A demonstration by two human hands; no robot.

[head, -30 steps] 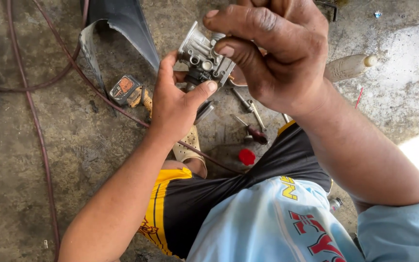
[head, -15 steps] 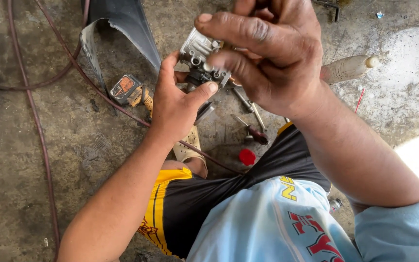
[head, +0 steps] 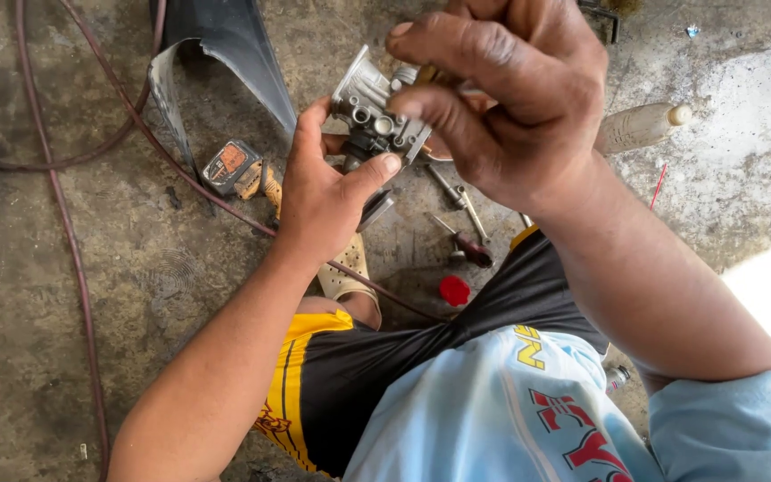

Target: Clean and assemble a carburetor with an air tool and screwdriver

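The carburetor (head: 375, 120), long axis running ten to four o'clock, was gripped by the left hand (head: 327, 192) from seven o'clock and pinched by the right hand (head: 510, 98) from three.

We see a rough, stained concrete floor (head: 91, 295), grey-brown with dark oily patches. A reddish hose (head: 64, 223) snakes across it on the left. A dark curved body panel (head: 225, 45) lies at the top. Scattered on the ground: a small orange-and-grey device (head: 229, 167), a few metal tools (head: 461, 214), a red cap (head: 454, 290), a pale plastic bottle (head: 640, 127). Bright daylight washes out the floor on the right (head: 760, 161). No walls or furniture in view.
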